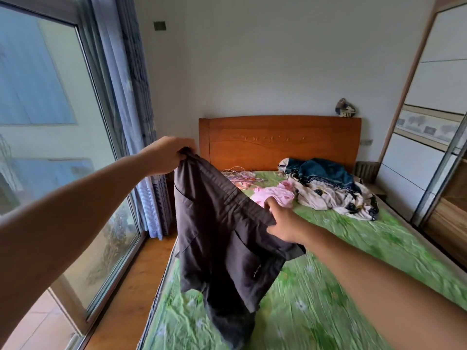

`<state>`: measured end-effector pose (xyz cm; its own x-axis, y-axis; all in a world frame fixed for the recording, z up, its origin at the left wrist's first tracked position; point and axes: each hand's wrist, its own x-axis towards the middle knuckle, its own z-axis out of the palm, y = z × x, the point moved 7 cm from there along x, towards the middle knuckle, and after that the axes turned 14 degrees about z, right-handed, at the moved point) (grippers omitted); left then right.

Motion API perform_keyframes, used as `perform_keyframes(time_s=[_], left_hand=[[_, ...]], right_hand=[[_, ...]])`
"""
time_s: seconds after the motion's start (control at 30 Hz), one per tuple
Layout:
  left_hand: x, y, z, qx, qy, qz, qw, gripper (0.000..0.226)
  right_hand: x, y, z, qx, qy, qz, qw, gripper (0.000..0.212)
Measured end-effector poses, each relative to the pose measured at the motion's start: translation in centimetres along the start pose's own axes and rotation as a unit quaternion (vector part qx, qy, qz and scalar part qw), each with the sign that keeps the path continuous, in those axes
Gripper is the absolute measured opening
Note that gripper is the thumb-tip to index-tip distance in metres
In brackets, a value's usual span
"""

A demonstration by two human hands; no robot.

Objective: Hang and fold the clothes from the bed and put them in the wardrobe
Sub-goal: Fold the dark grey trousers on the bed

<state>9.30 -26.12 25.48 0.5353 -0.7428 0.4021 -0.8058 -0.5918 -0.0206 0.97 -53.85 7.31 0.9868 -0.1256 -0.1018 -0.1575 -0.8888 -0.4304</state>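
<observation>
Item 1: dark shorts (222, 236), one pair. Held in the air over the near left edge of the bed (353, 261), legs hanging free. The left hand (169, 154) clenches one end of the waistband, raised high. The right hand (280, 221) pinches the other end, lower. The waistband is stretched between them, probably to open the shorts out flat before folding.

Item 2: pink garment (275, 195), one, crumpled on the bed beyond the shorts, not yet sorted.

Item 3: heap of cream and teal patterned clothes (328, 188), on the bed toward its head; number of pieces cannot be told.

Item 4: wire hangers (237, 175), one loose bundle at the bed's head, uncounted, evidently set out for hanging.

Item 5: wardrobe (429, 122), one, along the bed's right side.
</observation>
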Motion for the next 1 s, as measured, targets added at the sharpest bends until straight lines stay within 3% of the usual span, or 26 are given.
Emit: perform_keyframes(time_s=[0.23, 0.4, 0.53, 0.63, 0.83, 0.9, 1.0], left_hand=[[0.5, 0.2, 1.1, 0.001, -0.010, 0.006, 1.000, 0.040], [-1.1, -0.3, 1.6, 0.025, -0.057, -0.008, 0.998, 0.030], [-0.8, 0.0, 0.3, 0.001, -0.042, -0.020, 0.999, 0.030], [1.1, 0.8, -2.2, -0.026, 0.024, -0.034, 0.999, 0.048], [4.6, 4.1, -4.8, -0.048, 0.057, -0.040, 0.996, 0.028], [5.3, 5.7, -4.5, -0.034, 0.071, -0.024, 0.997, 0.028], [6.3, 7.5, -3.8, -0.050, 0.098, -0.020, 0.994, 0.026]], right_hand=[[-1.9, 1.1, 2.1, -0.005, 0.035, 0.026, 0.999, 0.035], [-2.0, 0.9, -5.7, -0.105, 0.127, 0.030, 0.986, 0.061], [-2.7, -0.8, -13.7, -0.200, 0.226, 0.029, 0.953, 0.034], [-3.9, -1.9, -19.3, -0.223, 0.315, 0.043, 0.921, 0.032], [-5.4, -2.1, -25.5, -0.237, 0.387, 0.023, 0.891, 0.021], [-5.3, -1.2, -25.8, -0.226, 0.381, 0.011, 0.896, 0.024], [-4.5, 0.7, -25.8, -0.105, 0.326, -0.008, 0.940, 0.035]])
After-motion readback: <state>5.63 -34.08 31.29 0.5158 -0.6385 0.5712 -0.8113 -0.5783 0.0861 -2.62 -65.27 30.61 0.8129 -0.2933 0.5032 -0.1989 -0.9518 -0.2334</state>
